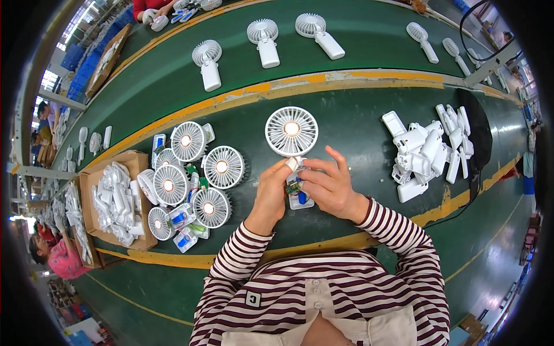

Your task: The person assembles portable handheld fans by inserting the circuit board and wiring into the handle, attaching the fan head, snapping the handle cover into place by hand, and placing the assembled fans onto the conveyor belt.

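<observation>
Holding a small white plastic handheld fan with a round slatted head and an orange hub (291,131) upright over the green work surface (358,144), head up and away from the body, open handle end down between both hands. Left hand (271,193) curled around the neck just under the head, thumb and fingertips pinched shut on it. Right hand (329,184) half closed on the handle side, thumb and forefinger gripping, remaining fingers fanned loosely outward. Showing below the grip: a green circuit board with a blue part (298,193), exposed and apparently not yet enclosed (exact seating hidden by the fingers).

Likely risks, judged from this: pinching thin wires between the shell halves, bending the board through uneven thumb pressure, or letting the heavy head tip and twist out of the two-point grip.

Lying to the left, well apart: a cluster of matching white round fan heads with open handles (190,173), crowded enough to be knocked by a swinging left elbow. Beyond that, a brown cardboard box of white plastic parts (118,199). To the right, a heap of white plastic handle shells (430,150), reachable only by stretching across. Farther off, finished white handheld fans (264,40) spaced along the green conveyor belt (358,40) behind a yellow-edged strip.
</observation>
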`<state>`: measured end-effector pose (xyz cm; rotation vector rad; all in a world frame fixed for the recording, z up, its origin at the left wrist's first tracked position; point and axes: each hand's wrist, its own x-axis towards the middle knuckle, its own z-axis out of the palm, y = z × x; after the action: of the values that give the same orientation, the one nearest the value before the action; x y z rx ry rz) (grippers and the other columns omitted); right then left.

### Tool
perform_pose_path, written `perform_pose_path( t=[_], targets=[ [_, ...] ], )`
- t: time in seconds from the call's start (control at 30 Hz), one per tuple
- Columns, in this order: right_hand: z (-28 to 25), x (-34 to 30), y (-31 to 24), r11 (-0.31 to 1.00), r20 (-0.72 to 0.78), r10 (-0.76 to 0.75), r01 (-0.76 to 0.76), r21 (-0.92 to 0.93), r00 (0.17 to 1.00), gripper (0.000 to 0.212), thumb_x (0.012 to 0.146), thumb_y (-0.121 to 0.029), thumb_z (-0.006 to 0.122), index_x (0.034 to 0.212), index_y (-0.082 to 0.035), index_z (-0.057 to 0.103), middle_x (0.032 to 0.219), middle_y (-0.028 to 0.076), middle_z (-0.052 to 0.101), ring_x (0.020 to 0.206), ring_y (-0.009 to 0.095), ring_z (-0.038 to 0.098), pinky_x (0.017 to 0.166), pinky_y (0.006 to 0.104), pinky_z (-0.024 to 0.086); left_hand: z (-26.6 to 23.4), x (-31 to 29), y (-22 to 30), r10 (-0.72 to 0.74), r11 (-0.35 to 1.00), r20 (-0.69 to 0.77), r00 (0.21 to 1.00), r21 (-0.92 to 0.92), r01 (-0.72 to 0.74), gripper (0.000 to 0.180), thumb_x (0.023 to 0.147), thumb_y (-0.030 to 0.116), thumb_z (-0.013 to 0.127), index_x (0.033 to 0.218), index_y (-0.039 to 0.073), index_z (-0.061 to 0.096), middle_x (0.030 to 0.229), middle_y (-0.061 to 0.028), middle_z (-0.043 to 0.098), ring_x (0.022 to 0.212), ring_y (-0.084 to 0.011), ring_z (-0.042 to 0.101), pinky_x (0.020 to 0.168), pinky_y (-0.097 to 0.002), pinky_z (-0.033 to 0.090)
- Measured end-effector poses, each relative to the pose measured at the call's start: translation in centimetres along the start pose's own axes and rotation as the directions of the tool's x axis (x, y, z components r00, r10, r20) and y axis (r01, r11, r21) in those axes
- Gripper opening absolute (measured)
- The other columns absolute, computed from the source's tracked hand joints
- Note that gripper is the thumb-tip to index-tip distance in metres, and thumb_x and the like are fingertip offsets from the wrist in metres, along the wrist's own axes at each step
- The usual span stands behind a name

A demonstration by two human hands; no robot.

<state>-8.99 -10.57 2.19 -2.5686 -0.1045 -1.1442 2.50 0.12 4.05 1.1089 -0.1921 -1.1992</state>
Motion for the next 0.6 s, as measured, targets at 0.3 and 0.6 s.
perform_pose_path(
  t=[0.3,0.6],
  targets=[
    [-1.6,0.7,-0.5,0.959,0.114,0.169,-0.190,0.211,0.979,0.023,0.057,0.001,0.060,0.078,-0.007,0.058,0.078,0.001,0.056,0.083,0.021,0.053,0.095,0.0472,0.030,-1.2,0.6,-0.1,-0.078,0.993,0.022,0.997,0.087,0.076,0.022,0.082,0.011,0.049,0.092,-0.005,0.061,0.084,-0.0084,0.062,0.072,-0.0131,0.058,0.063,-0.0247,0.047],
    [-2.3,0.7,-1.0,0.944,0.145,0.229,-0.256,0.207,0.963,0.022,0.059,0.001,0.059,0.080,-0.006,0.057,0.078,0.004,0.055,0.083,0.023,0.052,0.093,0.0471,0.031,-0.1,0.1,0.6,-0.150,0.986,0.057,0.987,0.078,0.146,0.022,0.082,0.011,0.050,0.090,-0.006,0.061,0.084,-0.0103,0.063,0.072,-0.0150,0.060,0.064,-0.0256,0.048]
  ],
)
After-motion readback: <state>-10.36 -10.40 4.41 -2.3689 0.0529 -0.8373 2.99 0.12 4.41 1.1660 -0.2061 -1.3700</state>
